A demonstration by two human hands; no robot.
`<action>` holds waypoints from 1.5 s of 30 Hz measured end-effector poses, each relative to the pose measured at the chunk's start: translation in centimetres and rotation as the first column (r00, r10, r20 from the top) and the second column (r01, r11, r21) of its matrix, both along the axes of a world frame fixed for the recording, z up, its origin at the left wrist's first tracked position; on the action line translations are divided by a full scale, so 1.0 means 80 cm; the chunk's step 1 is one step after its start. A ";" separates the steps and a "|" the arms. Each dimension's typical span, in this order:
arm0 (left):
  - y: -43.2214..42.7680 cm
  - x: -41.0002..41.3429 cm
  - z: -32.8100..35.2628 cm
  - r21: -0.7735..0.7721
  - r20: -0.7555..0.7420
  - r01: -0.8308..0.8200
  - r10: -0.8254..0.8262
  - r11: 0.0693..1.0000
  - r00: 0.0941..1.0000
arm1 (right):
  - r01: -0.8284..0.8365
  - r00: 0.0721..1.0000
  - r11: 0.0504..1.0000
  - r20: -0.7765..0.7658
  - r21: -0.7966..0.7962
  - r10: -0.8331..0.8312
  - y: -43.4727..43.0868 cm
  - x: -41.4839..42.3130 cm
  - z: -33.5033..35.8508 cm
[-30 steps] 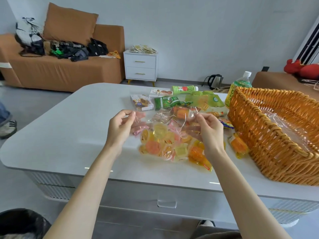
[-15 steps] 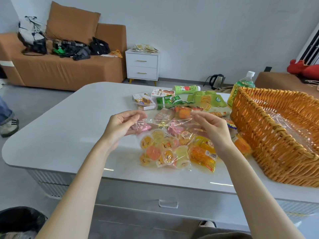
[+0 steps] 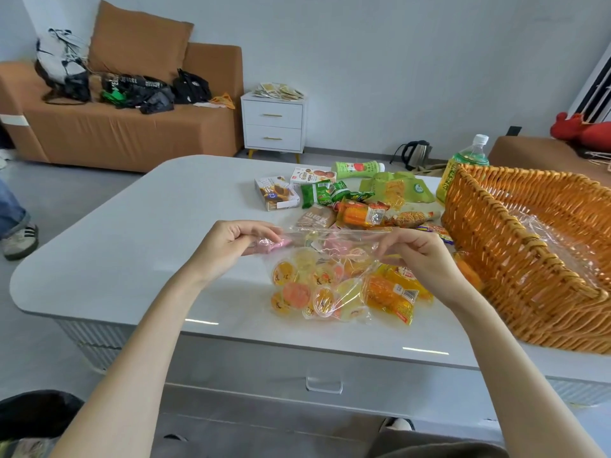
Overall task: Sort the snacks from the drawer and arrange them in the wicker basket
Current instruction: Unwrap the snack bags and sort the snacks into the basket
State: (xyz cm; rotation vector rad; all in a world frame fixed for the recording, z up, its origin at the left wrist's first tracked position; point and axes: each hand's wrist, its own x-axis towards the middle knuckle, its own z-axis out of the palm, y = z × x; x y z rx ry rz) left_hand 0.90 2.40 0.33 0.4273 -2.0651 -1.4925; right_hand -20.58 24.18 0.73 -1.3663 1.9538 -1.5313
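A clear plastic bag of jelly cups [image 3: 317, 285] lies on the white table [image 3: 132, 246] in front of me. My left hand [image 3: 231, 246] pinches the bag's top left corner. My right hand [image 3: 420, 259] pinches its top right edge, and the bag's mouth is stretched between them. Orange-yellow snack packets [image 3: 393, 295] lie under the bag's right side. The wicker basket [image 3: 515, 276], lined with clear film, stands at the right, close to my right hand. Behind the bag lies a heap of snacks [image 3: 357, 206]: green packets, small boxes, orange packs.
A green-labelled drink bottle [image 3: 463, 163] stands behind the basket, and a smaller green bottle [image 3: 357, 169] lies on its side. The table's drawer [image 3: 324, 385] below me is shut. A sofa, a white nightstand and a kettle are beyond the table. A person's shoe shows at far left.
Both hands have drawn apart along the bag's top edge and pulled it taut; the bag has settled lower on the table.
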 end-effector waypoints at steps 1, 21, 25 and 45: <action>0.000 0.001 0.000 -0.005 0.002 0.001 -0.001 1.000 1.000 | 0.015 0.999 1.000 -0.031 0.003 -0.015 0.001 0.000 -0.001; 0.022 -0.024 -0.016 0.112 -0.063 -0.182 0.189 0.977 0.980 | 0.186 0.919 0.975 0.373 -0.124 -0.128 -0.005 0.038 -0.006; 0.021 -0.021 -0.022 0.309 -0.098 -0.038 0.072 0.950 0.993 | 0.056 0.959 0.998 0.275 0.035 -0.063 0.002 0.027 0.004; 0.034 -0.044 -0.015 0.028 0.032 -0.140 0.139 0.990 0.990 | 0.252 0.832 0.917 -0.553 0.308 -0.043 -0.056 0.044 0.029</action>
